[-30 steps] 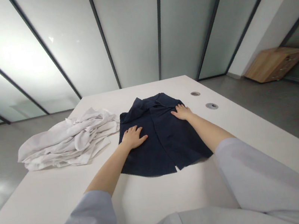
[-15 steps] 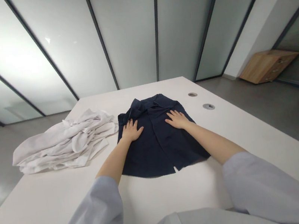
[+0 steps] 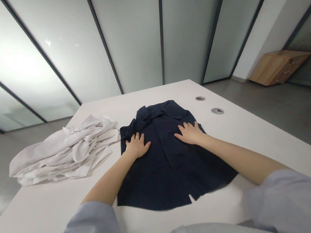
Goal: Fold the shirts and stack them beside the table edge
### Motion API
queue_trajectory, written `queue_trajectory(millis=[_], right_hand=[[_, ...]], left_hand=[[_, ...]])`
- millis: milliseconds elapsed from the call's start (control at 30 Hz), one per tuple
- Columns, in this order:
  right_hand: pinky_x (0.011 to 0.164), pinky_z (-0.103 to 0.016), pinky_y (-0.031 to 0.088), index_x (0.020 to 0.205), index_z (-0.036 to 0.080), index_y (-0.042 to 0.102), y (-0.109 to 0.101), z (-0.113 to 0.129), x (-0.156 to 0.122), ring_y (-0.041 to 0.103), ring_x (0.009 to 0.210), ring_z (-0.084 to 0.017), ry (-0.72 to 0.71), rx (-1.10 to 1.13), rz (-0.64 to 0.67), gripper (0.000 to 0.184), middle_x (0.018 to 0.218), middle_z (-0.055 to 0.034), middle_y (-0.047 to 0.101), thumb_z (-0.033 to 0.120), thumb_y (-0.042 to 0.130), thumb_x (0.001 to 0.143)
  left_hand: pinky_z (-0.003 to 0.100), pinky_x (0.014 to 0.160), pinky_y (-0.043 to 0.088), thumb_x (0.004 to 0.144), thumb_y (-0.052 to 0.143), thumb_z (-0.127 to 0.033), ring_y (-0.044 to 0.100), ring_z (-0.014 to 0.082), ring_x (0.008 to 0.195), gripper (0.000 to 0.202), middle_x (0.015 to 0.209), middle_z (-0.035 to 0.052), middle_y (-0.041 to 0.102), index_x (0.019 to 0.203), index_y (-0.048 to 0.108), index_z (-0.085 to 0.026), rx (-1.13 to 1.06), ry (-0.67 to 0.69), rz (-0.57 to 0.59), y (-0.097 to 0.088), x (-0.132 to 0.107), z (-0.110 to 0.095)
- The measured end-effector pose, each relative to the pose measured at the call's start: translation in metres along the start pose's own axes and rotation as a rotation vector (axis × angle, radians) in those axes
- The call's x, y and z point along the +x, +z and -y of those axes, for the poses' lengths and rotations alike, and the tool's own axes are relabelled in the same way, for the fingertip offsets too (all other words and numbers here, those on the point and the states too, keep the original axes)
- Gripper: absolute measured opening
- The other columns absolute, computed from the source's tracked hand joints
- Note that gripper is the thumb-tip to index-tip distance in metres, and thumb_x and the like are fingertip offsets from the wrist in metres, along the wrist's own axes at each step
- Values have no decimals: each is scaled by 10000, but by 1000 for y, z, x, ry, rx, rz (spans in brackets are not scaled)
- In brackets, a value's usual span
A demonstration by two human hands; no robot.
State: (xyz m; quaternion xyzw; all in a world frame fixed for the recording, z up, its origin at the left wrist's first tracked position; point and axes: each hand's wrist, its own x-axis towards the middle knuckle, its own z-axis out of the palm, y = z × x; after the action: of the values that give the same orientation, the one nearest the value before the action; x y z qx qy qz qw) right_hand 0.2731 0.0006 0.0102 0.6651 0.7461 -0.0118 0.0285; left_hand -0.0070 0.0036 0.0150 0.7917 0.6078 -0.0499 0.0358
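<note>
A dark navy shirt point(image 3: 159, 175) lies front up on the white table, its collar at the far end and its curved hem towards me. Down its middle runs the front placket, with a small gap at the hem. My left hand point(image 3: 137, 146) rests flat on the left side of the chest, fingers spread. On the right side my right hand point(image 3: 190, 133) presses palm down, its fingers spread too. Neither hand grips the cloth. Some fabric is bunched near the left shoulder; the sleeves are mostly hidden.
A heap of white garments point(image 3: 63, 152) lies to the left of the shirt, close to its left shoulder. Two round cable holes point(image 3: 217, 111) sit in the white table point(image 3: 254, 144) at the right. Beyond stand frosted glass panels and a wooden cabinet point(image 3: 279, 67).
Both hands have come nearer to me, and the navy shirt has slid with them. Its hem now lies closer to the table's near edge. The white heap looks much the same.
</note>
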Motion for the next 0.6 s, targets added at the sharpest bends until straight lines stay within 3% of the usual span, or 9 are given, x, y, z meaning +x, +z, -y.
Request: queue_trajectory(millis=[100,167,233,300,400,500,600], right_hand=[[1041,-567,312,1235,161,623,-17,-8,-5,583,1126,-368,-66,-30,29,602,1196,-203,643,608,392,902],[973,-493,398,1194,174,639,-28,-12,2,617,1060,-338,-61,-18,-1,529,1110,-177,681,548,383,922],[941,-463,423,1257,168,598,-35,-16,16,600,1089,-334,-41,1,-96,493,1168,-174,662,465,376,932],[972,-470,403,1356,162,519,-35,-18,33,539,1178,-347,-22,7,-176,521,1308,-175,588,414,423,910],[986,-494,396,1401,151,482,-25,-17,56,491,1227,-371,27,20,-161,597,1379,-185,528,433,486,875],[932,-451,443,1247,156,628,-14,-18,73,560,1145,-338,62,75,-155,462,1275,-177,604,394,446,895],[845,-332,477,1027,182,721,-11,-29,87,634,1004,-258,70,237,-150,332,1091,-110,699,284,447,869]], left_hand=[[520,998,406,885,376,-624,427,359,1317,656,1460,152,459,1415,439,-243,13,42,-8,-9,-6,5],[474,1004,403,886,413,-573,486,334,1252,599,1360,146,545,1377,472,-234,28,32,-126,-14,-1,10],[465,1035,372,888,435,-516,448,330,1286,599,1393,155,510,1406,431,-214,47,-9,-294,-16,9,15],[480,1064,338,866,479,-503,391,344,1336,660,1464,171,433,1439,385,-188,62,-53,-385,-16,21,19],[483,1050,352,853,503,-510,481,343,1265,606,1367,174,537,1361,481,-181,22,-117,-315,-14,40,24],[408,959,438,883,475,-423,600,289,1125,385,1183,128,662,1173,609,-209,-148,-180,-241,-15,58,32],[339,849,491,855,509,-334,654,258,1000,260,1005,106,714,1012,654,-186,-472,-301,-340,-21,75,51]])
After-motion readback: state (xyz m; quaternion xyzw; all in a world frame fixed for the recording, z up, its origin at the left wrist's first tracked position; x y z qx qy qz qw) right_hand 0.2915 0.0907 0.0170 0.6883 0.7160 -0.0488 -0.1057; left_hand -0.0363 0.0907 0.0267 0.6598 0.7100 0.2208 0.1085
